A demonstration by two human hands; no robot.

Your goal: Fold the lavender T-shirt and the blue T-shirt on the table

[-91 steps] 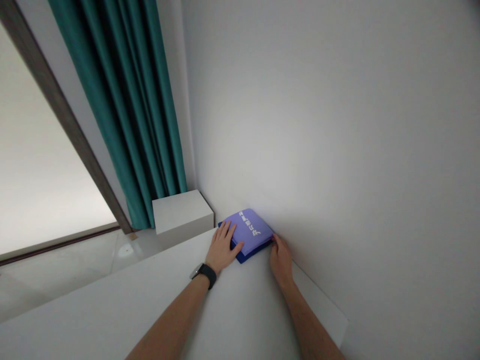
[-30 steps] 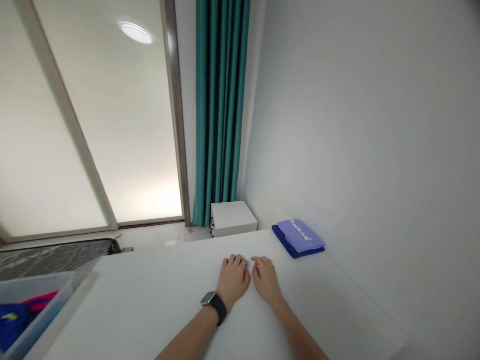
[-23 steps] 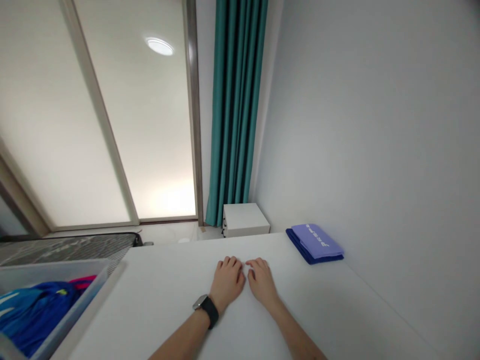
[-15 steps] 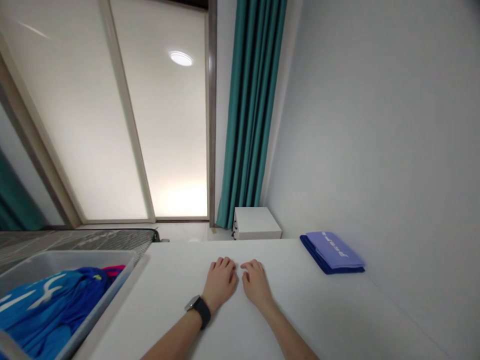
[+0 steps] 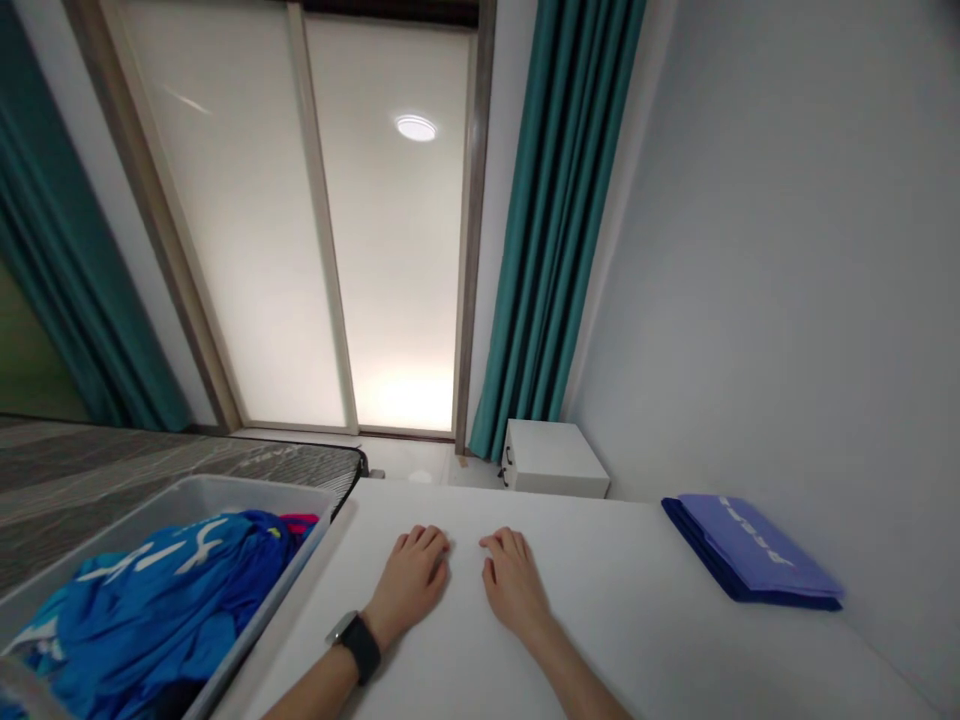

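My left hand (image 5: 411, 580), with a dark watch on its wrist, rests palm down on the white table (image 5: 600, 580), fingers loosely curved and holding nothing. Beside it, a short gap to the right, my right hand (image 5: 514, 582) lies on the same surface with its fingers a little bent and nothing in them. To the left of the table stands a grey plastic bin (image 5: 259, 492) holding crumpled blue clothes (image 5: 161, 590). Folded cloths, a purple one (image 5: 757, 545) with white lettering on top of a navy one (image 5: 712, 565), lie at the table's right side.
A white drawer cabinet (image 5: 555, 455) stands beyond the table's far edge, in front of a green curtain (image 5: 559, 230). Frosted sliding doors (image 5: 397, 260) are at the back. A grey patterned surface (image 5: 150, 455) extends behind the bin. The wall borders the right side.
The view has turned left, showing more of the bin and left curtain. My left hand has moved left, away from my right hand, widening the gap between them.
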